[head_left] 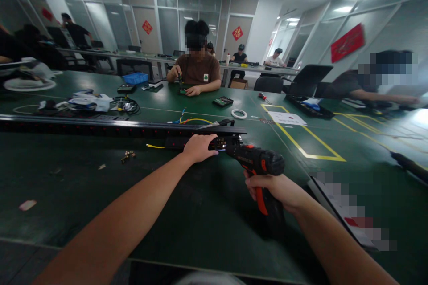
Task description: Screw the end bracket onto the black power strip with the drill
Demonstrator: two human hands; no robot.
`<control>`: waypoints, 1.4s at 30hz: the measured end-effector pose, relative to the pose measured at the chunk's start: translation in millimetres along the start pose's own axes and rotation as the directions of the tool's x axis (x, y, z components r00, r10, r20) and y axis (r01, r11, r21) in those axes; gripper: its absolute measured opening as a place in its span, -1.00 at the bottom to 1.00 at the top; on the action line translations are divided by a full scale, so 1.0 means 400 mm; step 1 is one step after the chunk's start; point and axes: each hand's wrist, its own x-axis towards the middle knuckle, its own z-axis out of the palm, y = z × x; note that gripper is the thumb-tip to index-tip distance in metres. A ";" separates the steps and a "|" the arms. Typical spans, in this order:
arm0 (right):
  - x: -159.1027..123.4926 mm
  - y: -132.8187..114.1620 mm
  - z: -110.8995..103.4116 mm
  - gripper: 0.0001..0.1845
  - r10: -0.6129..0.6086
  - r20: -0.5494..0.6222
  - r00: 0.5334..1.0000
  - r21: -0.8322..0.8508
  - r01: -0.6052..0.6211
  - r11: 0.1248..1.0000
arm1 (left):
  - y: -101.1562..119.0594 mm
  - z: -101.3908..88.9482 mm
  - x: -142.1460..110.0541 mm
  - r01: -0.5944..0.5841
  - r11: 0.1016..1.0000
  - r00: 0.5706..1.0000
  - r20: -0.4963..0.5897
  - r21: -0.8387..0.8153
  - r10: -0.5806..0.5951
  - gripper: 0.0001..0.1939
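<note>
My right hand [267,187] is wrapped around the grip of a black and orange cordless drill [259,160]. The drill's front end points left, at the end of a black module [175,142] with small metal parts showing at its right end. My left hand [200,148] grips that module near this end, thumb towards the drill; some of its fingers are hidden. Just behind lies a long black metal strip [110,125] with a row of small red marks. Yellow and blue wires [197,120] come out behind it. A yellow wire end [154,146] sticks out left of the module.
Small brass-coloured screws [127,156] lie left of my left hand. Beyond the strip are bundled cables [125,104], a white tape roll [239,114] and a screwdriver [263,96]. A co-worker [197,69] sits opposite. A flat board [341,213] lies beside my right forearm.
</note>
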 end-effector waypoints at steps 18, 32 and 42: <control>-0.005 -0.003 0.005 -0.78 -0.007 -0.005 1.000 -0.019 0.007 1.000 | 0.001 0.002 0.000 -0.007 1.000 1.000 -0.019 0.005 0.007 -0.31; -0.003 -0.008 0.004 -0.75 0.000 0.001 1.000 -0.020 0.000 1.000 | 0.007 -0.009 -0.002 0.010 1.000 1.000 0.011 -0.014 -0.010 -0.32; -0.006 -0.008 0.008 -0.77 -0.006 -0.015 1.000 -0.028 0.005 1.000 | 0.002 -0.001 0.000 0.003 1.000 1.000 0.008 -0.010 -0.003 -0.30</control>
